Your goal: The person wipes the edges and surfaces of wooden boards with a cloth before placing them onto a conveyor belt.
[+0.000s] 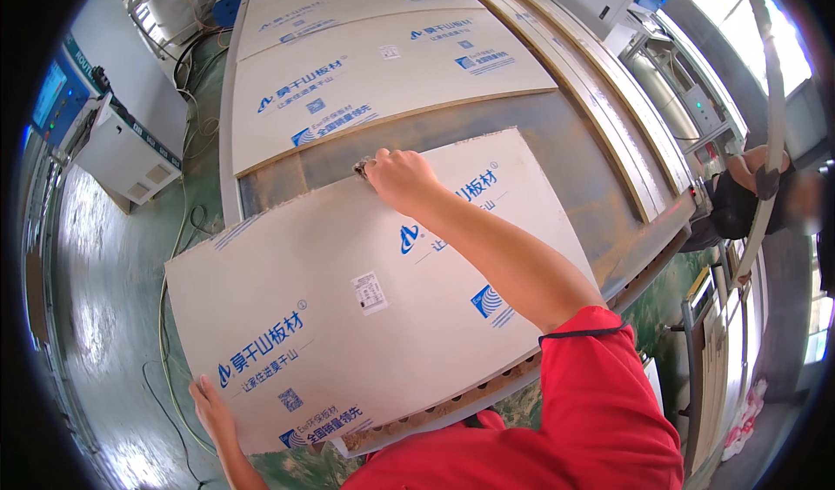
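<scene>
A large white board (348, 255) with blue printing and a small white label lies tilted across the table in front of me. My left hand (213, 412) grips the board's near left edge, with some fingers out of sight beneath it. At the board's far edge, near its middle, my right hand (403, 180) is closed round a small greyish-brown object (361, 169). Most of that object is covered by my fingers, so its kind does not show. The far edge looks rough, with small chips along it.
Beyond lie more printed white boards (374, 73) on the long machine table (470, 125). Metal rails (600, 99) run along its right side. A white control cabinet (130, 151) stands left, with cables on the green floor (96, 316). At right, another person (739, 199) holds a long strip (771, 142).
</scene>
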Demonstrator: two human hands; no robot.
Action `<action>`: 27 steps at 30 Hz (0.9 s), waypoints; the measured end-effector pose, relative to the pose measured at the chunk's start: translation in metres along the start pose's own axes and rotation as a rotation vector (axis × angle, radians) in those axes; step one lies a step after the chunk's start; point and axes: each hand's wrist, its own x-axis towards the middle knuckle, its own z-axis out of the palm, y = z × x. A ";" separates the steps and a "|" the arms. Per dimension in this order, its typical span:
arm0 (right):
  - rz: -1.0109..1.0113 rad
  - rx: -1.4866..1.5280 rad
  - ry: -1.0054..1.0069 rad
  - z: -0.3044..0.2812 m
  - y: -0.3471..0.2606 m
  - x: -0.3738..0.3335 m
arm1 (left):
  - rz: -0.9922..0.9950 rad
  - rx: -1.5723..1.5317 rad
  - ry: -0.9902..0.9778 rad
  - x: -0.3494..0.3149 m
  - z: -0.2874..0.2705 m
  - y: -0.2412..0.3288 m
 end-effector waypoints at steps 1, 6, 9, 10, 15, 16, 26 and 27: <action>0.002 -0.008 -0.005 0.002 0.007 -0.001 | -0.006 -0.002 0.000 0.001 0.000 -0.001; 0.025 -0.207 0.055 0.029 0.091 -0.038 | -0.023 0.043 0.026 -0.002 -0.001 0.003; 0.080 -0.357 0.017 0.038 0.170 -0.062 | -0.028 0.066 0.022 -0.002 0.001 0.004; 0.077 -0.436 -0.024 0.037 0.196 -0.071 | -0.026 0.084 0.026 -0.002 0.001 0.002; 0.481 -0.449 -0.045 0.008 0.278 -0.093 | 0.023 0.010 0.000 0.007 0.005 0.000; 0.498 -0.345 0.045 -0.003 0.267 -0.087 | -0.011 -0.004 -0.041 0.003 0.005 0.007; 0.369 0.194 0.101 -0.002 0.166 -0.085 | 0.047 0.037 0.025 0.006 0.003 -0.005; 0.416 0.187 0.117 -0.003 0.168 -0.092 | 0.022 0.019 0.008 0.004 0.004 -0.005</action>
